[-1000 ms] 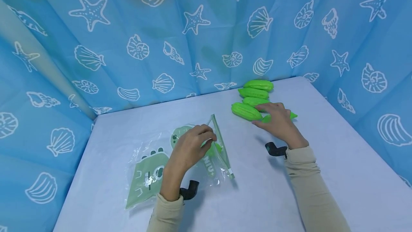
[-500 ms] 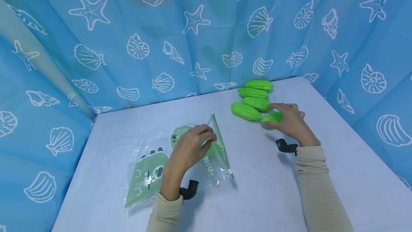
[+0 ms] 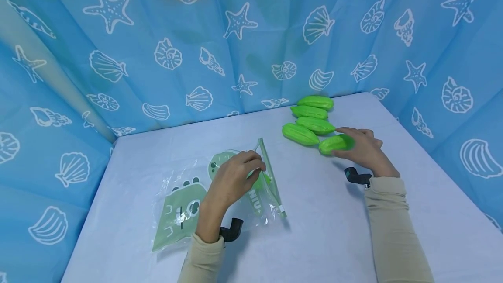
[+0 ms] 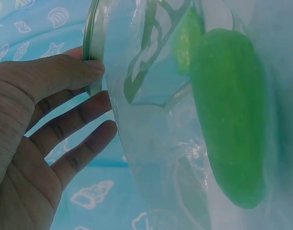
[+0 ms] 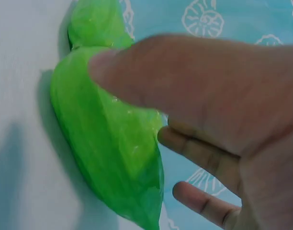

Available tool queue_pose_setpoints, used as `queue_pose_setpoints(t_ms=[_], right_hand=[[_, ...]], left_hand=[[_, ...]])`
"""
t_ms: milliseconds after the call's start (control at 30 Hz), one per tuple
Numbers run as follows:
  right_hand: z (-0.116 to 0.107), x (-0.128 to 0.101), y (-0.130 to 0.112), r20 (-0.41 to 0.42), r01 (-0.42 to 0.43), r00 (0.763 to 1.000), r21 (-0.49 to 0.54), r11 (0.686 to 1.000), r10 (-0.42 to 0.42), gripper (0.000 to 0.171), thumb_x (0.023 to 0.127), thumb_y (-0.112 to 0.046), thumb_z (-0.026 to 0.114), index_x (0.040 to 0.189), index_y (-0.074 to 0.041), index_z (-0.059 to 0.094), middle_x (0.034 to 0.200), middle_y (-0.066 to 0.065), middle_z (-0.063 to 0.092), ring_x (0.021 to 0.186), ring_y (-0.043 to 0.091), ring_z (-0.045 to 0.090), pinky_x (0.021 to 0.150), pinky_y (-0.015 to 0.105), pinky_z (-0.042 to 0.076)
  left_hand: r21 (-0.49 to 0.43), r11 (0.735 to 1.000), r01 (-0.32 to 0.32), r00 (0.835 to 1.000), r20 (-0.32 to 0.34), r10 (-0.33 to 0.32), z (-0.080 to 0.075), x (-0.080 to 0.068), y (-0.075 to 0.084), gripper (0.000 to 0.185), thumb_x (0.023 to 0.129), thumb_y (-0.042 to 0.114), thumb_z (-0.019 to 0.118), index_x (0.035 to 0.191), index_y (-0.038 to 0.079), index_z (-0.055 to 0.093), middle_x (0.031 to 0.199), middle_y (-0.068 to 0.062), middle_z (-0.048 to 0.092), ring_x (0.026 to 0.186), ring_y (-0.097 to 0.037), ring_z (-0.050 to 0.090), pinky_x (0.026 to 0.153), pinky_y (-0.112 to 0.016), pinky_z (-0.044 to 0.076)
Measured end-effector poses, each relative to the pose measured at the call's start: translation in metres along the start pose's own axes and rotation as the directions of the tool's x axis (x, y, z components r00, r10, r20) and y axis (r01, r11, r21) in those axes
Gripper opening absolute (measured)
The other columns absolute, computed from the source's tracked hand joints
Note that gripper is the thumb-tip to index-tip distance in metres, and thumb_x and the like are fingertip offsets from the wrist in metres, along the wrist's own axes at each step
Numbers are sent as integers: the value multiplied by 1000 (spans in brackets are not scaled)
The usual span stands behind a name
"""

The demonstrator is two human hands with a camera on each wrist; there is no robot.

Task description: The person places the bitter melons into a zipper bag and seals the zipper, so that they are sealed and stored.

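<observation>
— What were the hands doing?

— The left hand (image 3: 232, 178) pinched the zip rim of a clear plastic bag (image 3: 184, 204) printed with a green dinosaur, thumb against the strip, the other fingers only loosely bent, holding the mouth lifted. Through the film the left wrist view showed one green gourd inside the bag (image 4: 230, 115).

— And the right hand?

— The right hand (image 3: 363, 147) gripped the loose green gourd (image 3: 333, 143), thumb over the top and fingers curled beneath. Whether that one rested on the worktop (image 3: 322, 230) or hung just above it, I could not tell.

— What lay around them?

— A row of four green gourds (image 3: 310, 119) lay just beyond the held one, near the back edge of the worktop, the nearest almost touching it. A blue curtain (image 3: 251, 34) patterned with shells and starfish closed in three sides. Between the bag's mouth and the right hand was bare worktop.
</observation>
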State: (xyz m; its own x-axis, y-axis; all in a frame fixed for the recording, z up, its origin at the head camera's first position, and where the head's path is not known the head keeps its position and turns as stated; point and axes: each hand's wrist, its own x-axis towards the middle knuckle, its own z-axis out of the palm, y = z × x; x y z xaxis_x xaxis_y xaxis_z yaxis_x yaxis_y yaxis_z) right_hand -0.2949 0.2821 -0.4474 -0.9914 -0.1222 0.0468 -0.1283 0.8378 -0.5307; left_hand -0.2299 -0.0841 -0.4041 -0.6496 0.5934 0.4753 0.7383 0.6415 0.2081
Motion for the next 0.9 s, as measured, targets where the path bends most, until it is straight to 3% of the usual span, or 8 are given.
queue_pose_setpoints(t_ms=[367,600,900], right_hand=[[5,1,12,4,-57,998,6,998,57,71,77,-27,73,137,-9,40,141,23,33,119,51,21,78,60,19],[9,3,14,-67,-61,996,-3,998,61,59,77,-7,71,131,-8,48,137,22,38,119,50,23,81,61,18],[8,3,19,-117,-38,993,-20,999,35,49,76,-10,72,122,-7,54,133,22,42,116,49,25,82,62,15]], left_hand=[[7,1000,-9,1000,3,9,2,0,0,13,80,8,70,89,17,70,99,7,61,88,-7,55,72,-21,47],[17,1000,-9,1000,14,9,1,0,0,13,80,8,69,90,17,70,100,7,60,88,-6,55,72,-19,46],[3,1000,-4,1000,18,4,1,0,-1,13,80,7,70,89,16,70,99,7,60,88,-6,54,73,-19,46]])
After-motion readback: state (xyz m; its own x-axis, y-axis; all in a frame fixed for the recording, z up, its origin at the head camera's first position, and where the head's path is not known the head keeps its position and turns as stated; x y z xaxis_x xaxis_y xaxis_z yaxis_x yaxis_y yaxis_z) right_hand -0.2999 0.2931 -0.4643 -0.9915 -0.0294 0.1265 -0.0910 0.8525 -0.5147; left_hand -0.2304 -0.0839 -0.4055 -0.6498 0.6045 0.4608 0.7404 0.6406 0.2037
